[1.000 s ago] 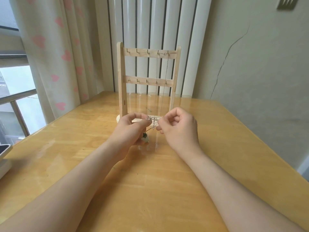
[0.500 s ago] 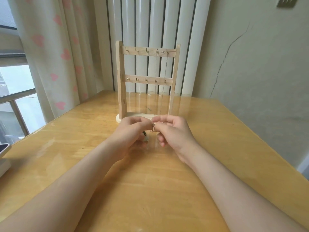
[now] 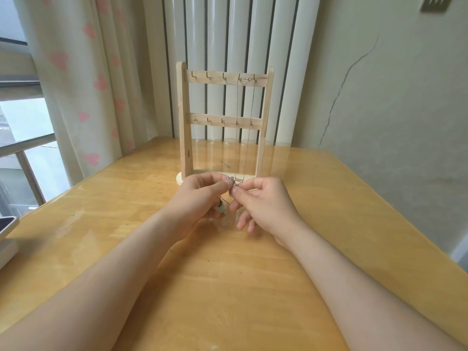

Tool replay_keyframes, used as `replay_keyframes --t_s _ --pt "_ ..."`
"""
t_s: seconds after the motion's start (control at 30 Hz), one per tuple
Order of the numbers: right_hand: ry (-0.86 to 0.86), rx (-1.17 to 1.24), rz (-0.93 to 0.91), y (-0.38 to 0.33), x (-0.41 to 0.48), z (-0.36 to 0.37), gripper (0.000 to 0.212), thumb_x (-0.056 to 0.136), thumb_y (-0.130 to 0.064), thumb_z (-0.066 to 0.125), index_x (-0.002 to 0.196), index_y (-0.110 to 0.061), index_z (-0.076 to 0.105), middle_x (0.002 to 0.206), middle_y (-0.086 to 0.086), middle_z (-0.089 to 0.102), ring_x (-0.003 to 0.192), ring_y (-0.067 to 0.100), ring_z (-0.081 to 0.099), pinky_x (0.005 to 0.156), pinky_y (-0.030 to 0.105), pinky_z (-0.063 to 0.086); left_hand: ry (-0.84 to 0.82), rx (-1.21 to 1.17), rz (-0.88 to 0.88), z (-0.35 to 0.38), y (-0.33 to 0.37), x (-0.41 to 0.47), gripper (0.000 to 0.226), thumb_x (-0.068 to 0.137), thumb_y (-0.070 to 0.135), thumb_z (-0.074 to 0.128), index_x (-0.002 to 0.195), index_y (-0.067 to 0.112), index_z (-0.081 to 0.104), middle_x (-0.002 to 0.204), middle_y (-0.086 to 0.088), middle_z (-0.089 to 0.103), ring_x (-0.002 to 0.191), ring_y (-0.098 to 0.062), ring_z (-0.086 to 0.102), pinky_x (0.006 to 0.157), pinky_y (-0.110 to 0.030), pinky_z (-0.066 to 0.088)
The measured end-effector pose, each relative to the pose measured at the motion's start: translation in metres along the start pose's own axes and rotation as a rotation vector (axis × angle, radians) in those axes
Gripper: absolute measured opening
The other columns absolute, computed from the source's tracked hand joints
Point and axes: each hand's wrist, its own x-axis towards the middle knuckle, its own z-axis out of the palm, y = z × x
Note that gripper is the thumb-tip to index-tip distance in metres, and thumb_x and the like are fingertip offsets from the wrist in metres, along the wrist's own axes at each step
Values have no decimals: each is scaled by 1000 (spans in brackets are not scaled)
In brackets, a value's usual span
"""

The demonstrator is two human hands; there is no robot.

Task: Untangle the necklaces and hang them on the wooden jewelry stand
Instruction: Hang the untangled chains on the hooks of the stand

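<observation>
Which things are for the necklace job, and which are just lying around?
For the job: stand, hung necklace, tangled necklaces, pinched by left hand and right hand.
Just there: curtain, white object at the table's left edge.

Heart-print curtain (image 3: 76, 72) hangs beside what may be a radiator (image 3: 205, 34).

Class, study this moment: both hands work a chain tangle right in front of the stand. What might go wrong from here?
1. The left hand and right hand pinch the tangled chain close together; pulling apart could tighten the knot or snap a thin link.
2. The hung necklace drops from the top hooks to just beside the hands; a stray tug might snag it, unhook it or tip the wooden jewelry stand.
</observation>
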Motion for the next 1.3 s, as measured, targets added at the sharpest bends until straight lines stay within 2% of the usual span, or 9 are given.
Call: replay_keyframes --t_s 0.07,0.2,0.33,0.57,0.67,0.77,0.87,1.1,1.3 --pt "-10 22 12 1 0 -1 12 104 -18 69 103 -6 68 77 9 79 49 28 68 39 27 45 -3 -20 -36 0 0 2 15 104 23 70 106 9 73 75 -2 62 59 -14 53 58 -31 54" --pt "-26 86 43 2 1 -3 14 107 -17 63 110 -4 66 80 9 80 53 26 71 41 28 48 -3 -68 -102 -6 -3 6 20 102 19 71 112 2 74 92 -5 72 62 -17 61 71 -40 61" --pt "9 246 108 0 4 -3 12 109 -15 60 109 -4 64 85 9 79 57 24 72 43 27 50 -32 -61 -98 -5 -3 5 23 106 18 67 117 -2 71 94 -5 76 61 -16 61 64 -36 61" --pt "52 416 178 0 7 -3 8 109 -12 58 110 -5 59 85 9 59 51 20 64 44 28 51 -61 4 -94 1 -1 1 18 105 17 60 97 2 63 96 -15 57 57 -22 57 65 -39 61" --pt "87 312 146 4 10 0 8 107 -17 62 107 -9 63 86 5 57 49 16 57 44 28 48 -71 -66 -109 3 3 0 16 104 15 53 101 2 61 99 -14 57 55 -22 53 61 -39 58" --pt "45 239 113 6 10 0 12 102 -19 69 105 -8 70 90 5 64 52 13 54 46 29 49 -86 -190 -126 3 7 1 20 104 18 42 93 8 55 86 -8 58 54 -21 46 59 -38 52" --pt "-24 211 70 6 8 2 17 97 -21 76 106 -7 74 91 5 71 57 12 53 49 30 51 -69 -192 -92 1 6 1 28 110 25 48 87 12 55 78 -3 55 55 -17 44 57 -35 50" --pt "7 28 -70 13 10 -1 11 100 -25 73 104 -14 73 57 0 53 49 13 53 48 30 51 -30 -202 -113 -1 6 -1 17 106 24 64 107 9 74 85 -1 59 60 -14 40 52 -27 47" --pt "94 -106 -144 15 12 -1 6 100 -26 73 101 -21 77 53 -2 56 49 19 63 48 34 55 -52 -294 -244 4 11 0 30 108 26 50 78 19 51 73 0 56 50 -13 37 51 -29 44"
